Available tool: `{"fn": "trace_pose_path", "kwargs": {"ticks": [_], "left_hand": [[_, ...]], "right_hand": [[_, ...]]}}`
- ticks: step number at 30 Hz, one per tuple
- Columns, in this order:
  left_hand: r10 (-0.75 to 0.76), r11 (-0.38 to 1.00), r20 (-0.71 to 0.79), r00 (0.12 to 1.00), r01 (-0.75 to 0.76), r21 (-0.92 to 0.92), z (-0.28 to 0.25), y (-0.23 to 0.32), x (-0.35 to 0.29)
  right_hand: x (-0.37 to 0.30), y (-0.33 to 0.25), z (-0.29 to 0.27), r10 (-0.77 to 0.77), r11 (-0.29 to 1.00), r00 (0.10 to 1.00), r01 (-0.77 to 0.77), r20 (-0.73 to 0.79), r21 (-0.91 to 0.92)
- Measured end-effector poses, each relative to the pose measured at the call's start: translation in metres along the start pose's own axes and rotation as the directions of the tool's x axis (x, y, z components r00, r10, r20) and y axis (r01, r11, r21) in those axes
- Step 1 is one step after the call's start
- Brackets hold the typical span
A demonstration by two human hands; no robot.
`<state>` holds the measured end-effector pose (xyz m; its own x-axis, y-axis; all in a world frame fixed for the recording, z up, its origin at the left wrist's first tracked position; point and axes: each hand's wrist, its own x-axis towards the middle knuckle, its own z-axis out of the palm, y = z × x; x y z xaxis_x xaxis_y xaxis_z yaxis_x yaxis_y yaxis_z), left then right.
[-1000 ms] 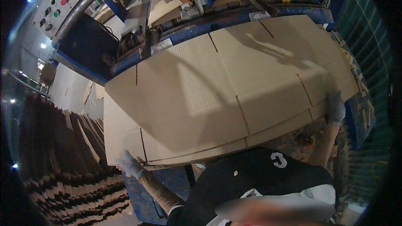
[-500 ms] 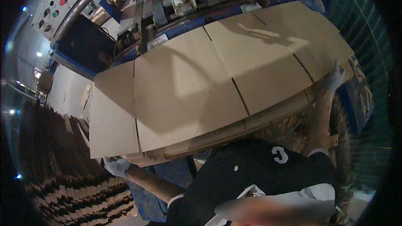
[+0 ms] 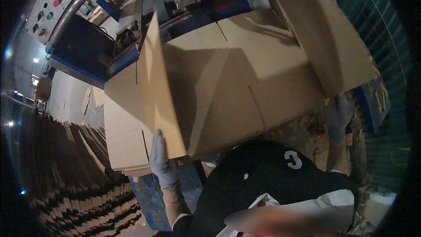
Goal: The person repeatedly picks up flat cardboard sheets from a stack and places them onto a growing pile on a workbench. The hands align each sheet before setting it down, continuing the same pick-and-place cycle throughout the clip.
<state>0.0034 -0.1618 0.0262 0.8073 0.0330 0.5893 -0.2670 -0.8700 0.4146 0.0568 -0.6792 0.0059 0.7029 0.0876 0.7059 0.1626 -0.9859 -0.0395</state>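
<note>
A brown corrugated cardboard sheet (image 3: 215, 83) with dark slots lies across a stack of similar sheets. Its left end panel (image 3: 157, 83) stands folded up, and so does its right end panel (image 3: 307, 30). My left hand (image 3: 160, 153), in a pale grey glove, presses against the outer side of the left panel near its lower corner, fingers stretched along it. At the near lower corner of the right panel is my gloved right hand (image 3: 340, 109). Its fingers are dark, blurred and partly hidden by the cardboard.
Behind the stack runs a blue machine (image 3: 193, 22) with rollers. A control panel (image 3: 52, 6) with coloured buttons is at the far left. Many cardboard pieces (image 3: 83, 184) are piled at the left. A green corrugated wall (image 3: 381, 30) rises on the right.
Both ends of the top sheet have gone from flat to folded up. My left hand has moved right and up with the left panel; my right hand has shifted slightly left and nearer to me.
</note>
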Motion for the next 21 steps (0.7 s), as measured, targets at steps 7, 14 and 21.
{"fn": "trace_pose_path", "kwargs": {"ticks": [7, 14, 21], "left_hand": [[-0.170, 0.980, -0.011, 0.985, 0.168, -0.108, 0.000, 0.016, 0.017], [0.209, 0.960, 0.402, 0.891, -0.266, 0.089, 0.028, 0.022, 0.025], [0.192, 0.919, 0.611, 0.768, -0.360, 0.162, 0.052, 0.006, 0.052]], "right_hand": [[0.027, 0.007, -0.005, 0.300, 0.916, 0.950, -0.311, 0.082, 0.254], [0.028, -0.018, 0.013, -0.530, 0.826, 0.790, 0.397, 0.309, 0.400], [0.070, -0.024, 0.051, -0.664, 0.745, 0.605, 0.489, 0.439, 0.453]]}}
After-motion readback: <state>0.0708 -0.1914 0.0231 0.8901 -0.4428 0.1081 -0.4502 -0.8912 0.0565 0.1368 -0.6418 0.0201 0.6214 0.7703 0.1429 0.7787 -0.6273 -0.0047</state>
